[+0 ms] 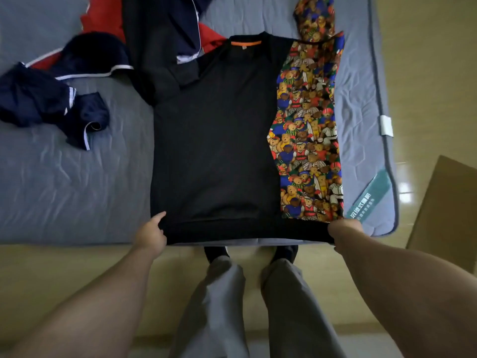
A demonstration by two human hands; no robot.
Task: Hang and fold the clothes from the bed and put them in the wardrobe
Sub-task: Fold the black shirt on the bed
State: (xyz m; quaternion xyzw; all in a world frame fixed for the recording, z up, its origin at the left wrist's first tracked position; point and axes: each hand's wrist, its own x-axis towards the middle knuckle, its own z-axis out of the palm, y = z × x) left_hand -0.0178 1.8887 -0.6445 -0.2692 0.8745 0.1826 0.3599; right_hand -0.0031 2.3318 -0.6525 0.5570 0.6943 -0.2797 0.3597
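Black shirt (216, 140) lies flat on bed (77, 182), both hands gripping its hem.

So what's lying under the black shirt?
Bear-print cloth sticks out beside the black shirt on the right, over the grey mattress. How far it runs beneath is covered.
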